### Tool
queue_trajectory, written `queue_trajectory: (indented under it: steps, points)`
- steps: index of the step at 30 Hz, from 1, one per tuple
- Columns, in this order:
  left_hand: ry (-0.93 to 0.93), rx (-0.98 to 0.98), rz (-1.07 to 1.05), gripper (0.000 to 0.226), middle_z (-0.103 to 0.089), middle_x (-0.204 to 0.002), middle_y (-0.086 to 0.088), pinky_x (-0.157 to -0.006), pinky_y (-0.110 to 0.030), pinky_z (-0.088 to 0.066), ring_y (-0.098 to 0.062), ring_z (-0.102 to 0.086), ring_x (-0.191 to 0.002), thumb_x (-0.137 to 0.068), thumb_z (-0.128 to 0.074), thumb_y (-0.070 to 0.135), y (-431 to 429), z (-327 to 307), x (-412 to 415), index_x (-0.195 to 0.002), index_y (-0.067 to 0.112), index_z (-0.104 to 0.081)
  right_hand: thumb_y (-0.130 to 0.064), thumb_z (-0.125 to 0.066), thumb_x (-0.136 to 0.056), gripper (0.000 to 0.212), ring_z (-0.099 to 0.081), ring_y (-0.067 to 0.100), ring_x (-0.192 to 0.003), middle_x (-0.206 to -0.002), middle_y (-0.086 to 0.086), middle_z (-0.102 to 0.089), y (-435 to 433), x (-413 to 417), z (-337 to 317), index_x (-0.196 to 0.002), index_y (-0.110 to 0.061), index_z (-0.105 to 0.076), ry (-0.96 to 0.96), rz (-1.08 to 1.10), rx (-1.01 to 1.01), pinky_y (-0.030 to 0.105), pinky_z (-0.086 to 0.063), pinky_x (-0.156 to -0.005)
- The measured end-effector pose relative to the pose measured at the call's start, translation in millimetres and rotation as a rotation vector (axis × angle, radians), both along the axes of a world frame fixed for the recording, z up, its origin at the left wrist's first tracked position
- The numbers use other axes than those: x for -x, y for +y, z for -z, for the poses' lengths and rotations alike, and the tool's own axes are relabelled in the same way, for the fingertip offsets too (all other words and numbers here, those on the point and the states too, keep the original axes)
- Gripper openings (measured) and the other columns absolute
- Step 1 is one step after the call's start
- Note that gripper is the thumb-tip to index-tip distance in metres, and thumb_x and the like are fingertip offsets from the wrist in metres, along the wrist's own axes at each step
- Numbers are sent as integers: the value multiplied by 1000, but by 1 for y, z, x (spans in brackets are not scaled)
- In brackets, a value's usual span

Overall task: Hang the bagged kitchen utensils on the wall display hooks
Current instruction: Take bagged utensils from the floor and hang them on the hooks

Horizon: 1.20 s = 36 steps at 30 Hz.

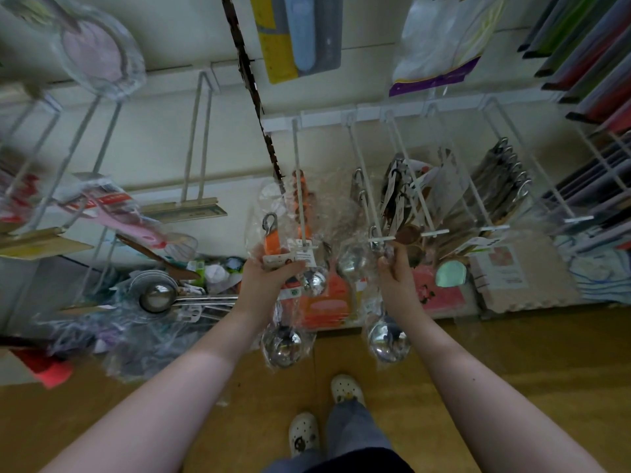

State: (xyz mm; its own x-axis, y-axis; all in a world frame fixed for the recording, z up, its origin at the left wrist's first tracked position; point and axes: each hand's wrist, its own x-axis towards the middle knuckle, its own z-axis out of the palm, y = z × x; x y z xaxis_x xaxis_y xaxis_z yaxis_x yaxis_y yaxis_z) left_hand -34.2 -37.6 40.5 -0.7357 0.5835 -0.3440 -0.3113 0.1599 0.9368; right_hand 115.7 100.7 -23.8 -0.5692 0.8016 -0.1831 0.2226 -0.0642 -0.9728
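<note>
Presently: left hand [269,273] curled round bagged orange ladle [272,243], its top just beside hook [296,186] tip. Right hand [397,279] pinching bagged steel ladle [389,341] at next hook [368,196] tip, bowl hanging below wrist. Risk: slack plastic may hide the hanging hole, so the prong misses and the bag drops to floor [512,356].

Wall hook [366,192]: my right hand [397,278], bagged ladle [387,339] under its tip; my left hand [269,278], second bagged ladle [281,343] left of it.
</note>
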Motion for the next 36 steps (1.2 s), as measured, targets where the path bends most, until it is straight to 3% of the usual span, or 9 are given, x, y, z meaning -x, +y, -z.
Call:
queue_trajectory:
  steps: [3, 7, 10, 13, 19, 24, 27, 32, 36]
  points:
    - [-5, -6, -14, 27, -67, -76, -4, -56, -23, -53, -13, -66, -64, -77, -67, -12, -1, 0, 1, -85, 12, -56, -5, -36, -100, 17, -46, 10, -77, -89, 4, -47, 0, 1, 0, -115, -5, -44, 32, 7, 14, 21, -41, -73]
    - [-11, 0, -23, 26, -66, -77, -6, -56, -23, -53, -14, -66, -63, -77, -67, -12, -2, 2, 2, -87, 9, -55, -9, -36, -101, 21, -52, 17, -85, -97, 8, -53, -3, 4, 1, -119, -13, -45, 46, 8, 38, 24, -40, -81]
    - [-5, -3, -9, 24, -65, -76, -6, -55, -24, -52, -13, -65, -61, -78, -66, -12, -1, 3, 1, -88, 7, -55, -6, -36, -100, 21, -50, 6, -88, -98, -1, -51, -4, 7, -2, -114, -18, -46, 97, -5, 55, 21, -39, -83]
    - [-7, -1, -9, 28, -67, -74, -3, -60, -29, -55, -16, -67, -65, -77, -66, -12, -2, 3, 2, -82, 13, -56, -5, -36, -100, 29, -51, 5, -100, -111, -2, -53, -2, 10, -3, -124, -20, -45, 100, -9, 100, 9, -41, -83]
    - [27, 4, 8, 28, -65, -69, -1, -57, -23, -52, -12, -64, -60, -76, -67, -13, -1, 0, 2, -80, 13, -56, -6, -36, -100, 32, -51, 5, -108, -120, -1, -53, 1, 7, -1, -129, -18, -44, 94, -22, 93, 12, -40, -89]
    - [21, 13, 1, 30, -66, -68, 1, -60, -26, -54, -13, -65, -62, -76, -68, -13, 0, 0, 2, -78, 15, -56, -4, -37, -100, 32, -49, 9, -104, -108, -4, -51, 3, 8, 2, -131, -7, -43, 92, -11, 96, 21, -38, -94]
    - [7, 5, 2, 31, -68, -67, 3, -61, -27, -55, -14, -67, -65, -76, -67, -13, 1, -2, 1, -77, 16, -57, -3, -37, -99, 25, -45, 5, -95, -99, -12, -48, 5, 8, 2, -121, -13, -44, 76, 8, 98, 23, -35, -93]
    - [-2, 3, -5, 33, -68, -64, 6, -58, -23, -54, -10, -66, -61, -77, -66, -14, 2, -4, 0, -78, 17, -56, -3, -36, -99, 35, -49, 12, -107, -117, 3, -53, 8, 8, 4, -134, -5, -41, 37, -9, 67, 27, -38, -97]
    - [17, -3, 14, 33, -67, -63, 7, -58, -22, -54, -10, -66, -62, -78, -65, -14, 1, -4, 0, -77, 18, -56, -2, -36, -99, 23, -47, 8, -86, -95, 1, -50, 4, 5, 2, -115, -13, -49, 85, 2, 46, 14, -40, -82]
